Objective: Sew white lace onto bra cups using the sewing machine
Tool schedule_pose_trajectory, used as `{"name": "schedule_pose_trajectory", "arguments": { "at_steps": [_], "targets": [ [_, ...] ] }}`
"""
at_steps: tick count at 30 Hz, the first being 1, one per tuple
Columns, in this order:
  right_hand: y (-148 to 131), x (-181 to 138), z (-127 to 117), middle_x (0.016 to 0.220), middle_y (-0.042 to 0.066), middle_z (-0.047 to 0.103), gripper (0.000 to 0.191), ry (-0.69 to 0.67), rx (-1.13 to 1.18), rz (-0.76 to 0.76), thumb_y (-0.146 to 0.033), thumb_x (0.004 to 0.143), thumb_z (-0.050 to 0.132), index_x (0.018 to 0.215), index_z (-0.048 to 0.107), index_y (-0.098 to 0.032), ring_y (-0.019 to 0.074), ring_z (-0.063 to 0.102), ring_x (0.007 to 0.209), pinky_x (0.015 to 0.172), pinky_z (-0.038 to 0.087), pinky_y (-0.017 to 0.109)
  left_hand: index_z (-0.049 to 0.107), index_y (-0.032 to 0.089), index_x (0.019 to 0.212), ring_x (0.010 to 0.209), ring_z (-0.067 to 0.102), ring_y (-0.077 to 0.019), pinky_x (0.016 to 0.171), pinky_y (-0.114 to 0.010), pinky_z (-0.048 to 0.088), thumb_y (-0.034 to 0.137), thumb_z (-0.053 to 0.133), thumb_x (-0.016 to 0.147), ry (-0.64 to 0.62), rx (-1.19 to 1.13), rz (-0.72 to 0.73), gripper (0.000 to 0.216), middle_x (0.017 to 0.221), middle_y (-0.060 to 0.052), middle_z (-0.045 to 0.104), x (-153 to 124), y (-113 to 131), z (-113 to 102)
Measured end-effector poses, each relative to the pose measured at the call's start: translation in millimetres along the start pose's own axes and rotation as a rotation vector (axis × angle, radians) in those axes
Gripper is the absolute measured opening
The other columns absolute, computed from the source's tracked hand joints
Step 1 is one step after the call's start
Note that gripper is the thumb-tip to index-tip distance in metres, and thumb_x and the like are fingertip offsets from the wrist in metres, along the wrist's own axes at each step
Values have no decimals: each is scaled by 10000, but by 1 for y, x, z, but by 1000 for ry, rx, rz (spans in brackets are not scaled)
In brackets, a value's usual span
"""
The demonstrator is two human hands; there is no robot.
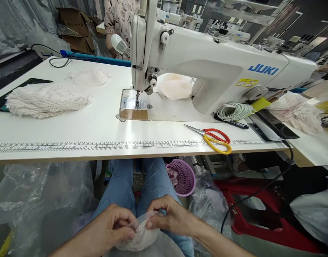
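Over my lap, below the table edge, both hands pinch a small sheer white fabric piece (142, 238) with a lacy trim. My left hand (114, 226) grips its left side between thumb and curled fingers. On the right side, near the upper edge, my right hand (168, 216) closes thumb and fingers on the cloth. The fabric's rounded lower part hangs between the hands, and its exact shape cannot be made out. Pale translucent material (164, 246) lies beneath it on my lap.
A white sewing machine (220, 53) stands on the table (99, 128). Red-and-yellow scissors (214, 139) lie near the front edge. At left sits a stack of lace-edged pieces (46, 100). A purple basket (184, 176) and a red plastic stool (260, 214) are below.
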State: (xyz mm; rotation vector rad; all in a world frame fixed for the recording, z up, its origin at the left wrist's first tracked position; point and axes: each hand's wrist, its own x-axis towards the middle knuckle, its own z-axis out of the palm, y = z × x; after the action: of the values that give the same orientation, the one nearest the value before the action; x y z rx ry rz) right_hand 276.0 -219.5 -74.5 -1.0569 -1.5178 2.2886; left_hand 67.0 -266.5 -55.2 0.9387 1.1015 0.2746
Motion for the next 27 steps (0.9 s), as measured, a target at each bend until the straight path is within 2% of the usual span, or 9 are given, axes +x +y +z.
{"name": "schedule_pose_trajectory", "arguments": {
  "at_steps": [5, 8, 11, 14, 18, 20, 23, 27],
  "targets": [
    [0, 1, -4, 611, -19, 579, 358, 3, 133, 72, -416, 541, 811, 678, 671, -118, 78, 470, 556, 563, 366, 203, 674, 182, 678, 638, 479, -144, 582, -199, 354, 352, 653, 667, 28, 73, -42, 171, 624, 25, 557, -5, -11, -9],
    [-2, 0, -8, 621, -17, 590, 360, 9, 188, 99, -414, 522, 819, 657, 661, -120, 79, 489, 558, 583, 386, 213, 658, 191, 676, 687, 499, -159, 633, -207, 377, 395, 680, 652, 52, 103, -30, 207, 671, 20, 577, -9, -9, -12],
    [-4, -2, -10, 627, -14, 586, 349, 29, 205, 100, -412, 553, 808, 663, 650, -120, 80, 493, 569, 591, 388, 212, 626, 195, 724, 659, 439, -138, 602, -198, 337, 367, 733, 605, 18, 76, 18, 235, 665, 48, 522, -11, -3, -13],
    [-6, -4, -12, 638, -12, 574, 345, 22, 163, 79, -423, 614, 776, 695, 640, -116, 76, 478, 578, 582, 370, 201, 592, 185, 714, 615, 365, -116, 560, -197, 285, 372, 739, 636, -43, 47, 68, 250, 624, 67, 435, -7, -3, -12],
    [-11, -7, -18, 644, -12, 547, 337, -15, 46, 8, -450, 709, 702, 731, 628, -122, 78, 450, 580, 549, 331, 193, 577, 185, 766, 724, 442, -135, 653, -218, 347, 457, 663, 740, -33, -125, 219, 286, 799, 14, 505, 6, -17, -8],
    [-12, -8, -21, 649, -13, 536, 340, -16, 2, -18, -463, 736, 673, 745, 624, -127, 82, 445, 585, 548, 327, 197, 549, 201, 868, 693, 459, -133, 641, -227, 363, 498, 601, 786, 7, -214, 245, 313, 766, 14, 516, 13, -26, -4],
    [-13, -8, -24, 662, -10, 534, 348, -18, -36, -20, -473, 748, 657, 758, 614, -128, 89, 452, 598, 560, 340, 204, 510, 223, 963, 659, 484, -138, 637, -233, 386, 484, 484, 864, 143, -184, 283, 280, 711, 18, 535, 19, -33, 4],
    [-15, -10, -26, 689, -4, 549, 329, -15, -65, -34, -456, 758, 652, 755, 611, -130, 97, 472, 627, 582, 357, 208, 564, 225, 871, 714, 517, -154, 649, -227, 402, 380, 399, 903, 243, -27, 331, 228, 798, -11, 576, 20, -32, 10]
  ]
}}
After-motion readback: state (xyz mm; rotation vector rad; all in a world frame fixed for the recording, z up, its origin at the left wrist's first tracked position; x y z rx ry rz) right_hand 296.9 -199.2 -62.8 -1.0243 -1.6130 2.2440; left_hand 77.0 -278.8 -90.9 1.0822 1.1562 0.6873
